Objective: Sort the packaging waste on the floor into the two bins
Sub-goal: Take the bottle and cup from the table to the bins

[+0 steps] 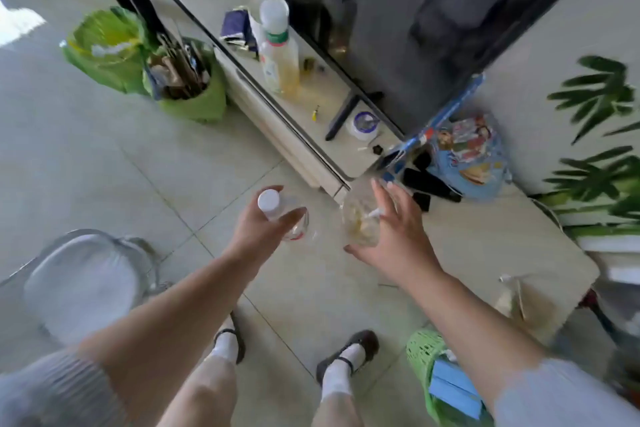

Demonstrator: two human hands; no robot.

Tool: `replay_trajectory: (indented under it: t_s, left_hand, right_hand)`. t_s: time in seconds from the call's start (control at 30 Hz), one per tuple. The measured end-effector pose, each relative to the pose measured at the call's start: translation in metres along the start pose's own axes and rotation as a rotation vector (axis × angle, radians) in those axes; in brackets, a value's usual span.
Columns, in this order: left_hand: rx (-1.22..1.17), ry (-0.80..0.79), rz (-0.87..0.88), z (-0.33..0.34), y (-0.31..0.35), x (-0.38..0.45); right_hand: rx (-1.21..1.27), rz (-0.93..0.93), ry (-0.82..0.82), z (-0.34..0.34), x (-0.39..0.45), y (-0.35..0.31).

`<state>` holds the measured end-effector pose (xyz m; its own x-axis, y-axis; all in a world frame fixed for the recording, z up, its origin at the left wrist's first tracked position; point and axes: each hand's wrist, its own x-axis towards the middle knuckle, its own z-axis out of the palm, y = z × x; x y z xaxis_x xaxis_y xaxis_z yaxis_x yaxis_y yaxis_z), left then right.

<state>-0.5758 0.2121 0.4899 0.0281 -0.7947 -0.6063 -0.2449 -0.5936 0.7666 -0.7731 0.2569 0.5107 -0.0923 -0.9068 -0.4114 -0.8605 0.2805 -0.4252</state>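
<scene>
I saw the left hand (263, 229) curled round a clear plastic bottle (284, 215) with a white cap, held tilted above the tiled floor (104, 166). The right hand (391, 229) gripped a clear plastic cup (358, 218) holding yellowish remains and a white straw, its fingers spread round the cup's far side and the thumb beneath. Bottle and cup were near each other but apart, both in the air in front of the low white cabinet (304, 149).

Left of the cabinet, two bins lined with green bags stood touching: the nearer one (187, 87) was stuffed with brown and dark scraps right against the cabinet's end, and the farther one (104, 48) held pale bits. Between the hands and those bins the floor lay open. A clear chair (86, 284) stood to the near left, and a green mesh basket (426, 357) with blue packets sat by my right foot.

On the cabinet top stood a tall bottle of yellowish drink (278, 52), a small tub (363, 123) and a dark screen (433, 28). To the cabinet's right lay a colourful printed bag (467, 156); green leaves (595, 135) edged the frame beyond it. The picture was blurred.
</scene>
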Motion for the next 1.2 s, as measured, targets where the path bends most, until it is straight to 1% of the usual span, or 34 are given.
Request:
replay_trajectory:
  t_s: [0.2,0.3,0.37,0.43,0.6,0.77,0.97,1.1,1.2]
  left_hand:
    - [-0.079,0.168,0.010,-0.161,0.012,0.033]
    - [-0.063,0.235,-0.001,-0.226,0.015,0.054]
    - [-0.089,0.279,-0.036,-0.258,0.014,0.073]
    - [-0.108,0.300,-0.074,-0.281,0.015,0.094]
    - [-0.120,0.289,-0.113,-0.323,0.031,0.165]
    - [-0.121,0.357,-0.141,-0.369,0.072,0.259]
    - [-0.155,0.438,-0.144,-0.431,0.123,0.351]
    - [-0.133,0.481,-0.164,-0.476,0.136,0.418]
    - [-0.082,0.465,-0.128,-0.510,0.134,0.472]
  right_hand:
    - [-0.034,-0.081,-0.070,0.041,0.067,-0.155]
    - [-0.015,-0.132,-0.103,0.065,0.094,-0.214]
    - [-0.003,-0.165,-0.129,0.078,0.114,-0.244]
    - [-0.006,-0.181,-0.158,0.086,0.138,-0.268]
    - [0.006,-0.190,-0.191,0.095,0.221,-0.309]
    - [-0.023,-0.219,-0.257,0.088,0.327,-0.359]
    - [-0.046,-0.272,-0.319,0.082,0.440,-0.446]
    - [-0.032,-0.244,-0.228,0.105,0.503,-0.496]
    - [-0.081,-0.189,-0.213,0.137,0.549,-0.524]
